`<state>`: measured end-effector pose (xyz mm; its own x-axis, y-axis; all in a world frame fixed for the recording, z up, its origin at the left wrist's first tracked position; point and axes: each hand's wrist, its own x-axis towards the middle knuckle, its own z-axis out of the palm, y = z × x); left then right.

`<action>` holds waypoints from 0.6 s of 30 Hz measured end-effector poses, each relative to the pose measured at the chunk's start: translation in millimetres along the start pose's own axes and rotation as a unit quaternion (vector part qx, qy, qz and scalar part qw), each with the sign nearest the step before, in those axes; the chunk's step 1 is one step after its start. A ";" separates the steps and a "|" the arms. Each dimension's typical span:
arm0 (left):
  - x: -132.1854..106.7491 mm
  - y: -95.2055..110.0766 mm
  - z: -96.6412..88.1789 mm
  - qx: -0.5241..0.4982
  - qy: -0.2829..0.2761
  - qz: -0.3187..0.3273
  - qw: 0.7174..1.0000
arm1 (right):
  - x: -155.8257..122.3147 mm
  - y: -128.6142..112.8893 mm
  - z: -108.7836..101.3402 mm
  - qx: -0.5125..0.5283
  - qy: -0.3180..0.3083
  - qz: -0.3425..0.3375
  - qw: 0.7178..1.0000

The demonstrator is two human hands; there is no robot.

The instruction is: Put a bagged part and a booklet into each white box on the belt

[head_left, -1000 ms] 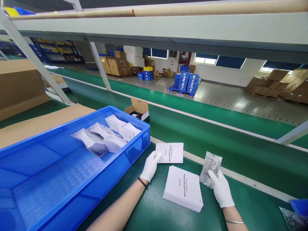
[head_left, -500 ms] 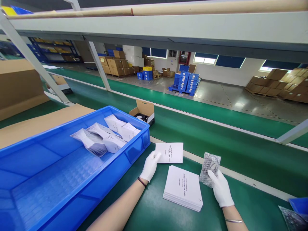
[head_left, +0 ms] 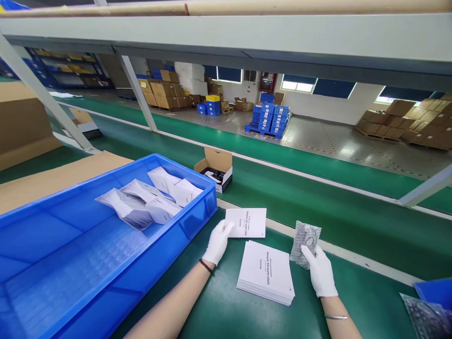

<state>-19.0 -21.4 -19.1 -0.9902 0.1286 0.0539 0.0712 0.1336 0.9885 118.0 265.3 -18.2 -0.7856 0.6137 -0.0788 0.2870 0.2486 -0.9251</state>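
Observation:
My left hand (head_left: 218, 240), in a white glove, pinches the left edge of a white printed booklet (head_left: 250, 222) above the green bench. Gloved as well, my right hand (head_left: 320, 268) grips a bubble-wrap pouch (head_left: 305, 240) by its lower part; a looped shape shows inside, but its contents are unclear. Between the hands a stack of similar booklets (head_left: 265, 270) lies on the bench. Beyond the left hand, an open carton (head_left: 222, 181) with black items inside sits on the green belt.
A large blue bin (head_left: 165, 249) on the left holds several bundles of white booklets (head_left: 134, 207). Another bubble-wrapped item (head_left: 423, 315) lies by a blue container (head_left: 438, 291) at the right edge. A white beam (head_left: 226, 37) crosses overhead, and a slanted post (head_left: 137, 92) stands behind the bin.
The open carton has come further right along the belt, nearer the booklets. Both hands keep their holds, and the whole view has shifted slightly.

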 end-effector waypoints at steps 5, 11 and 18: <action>0.6 4.2 0.0 0.026 0.010 -0.005 1.000 | 2.8 0.9 -1.3 0.018 -0.027 -0.011 0.999; 1.0 6.2 2.8 0.028 0.016 -0.027 0.999 | 4.1 -3.5 2.4 0.069 0.004 -0.040 0.997; 6.4 0.4 3.4 0.086 0.020 -0.027 0.996 | 1.4 -6.6 4.6 0.098 0.000 -0.076 0.992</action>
<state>-24.9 -17.2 -18.9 -0.9969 0.0773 0.0109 0.0342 0.3065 0.9513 112.5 261.1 -13.9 -0.8119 0.5798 0.0680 0.0521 0.1880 -0.9808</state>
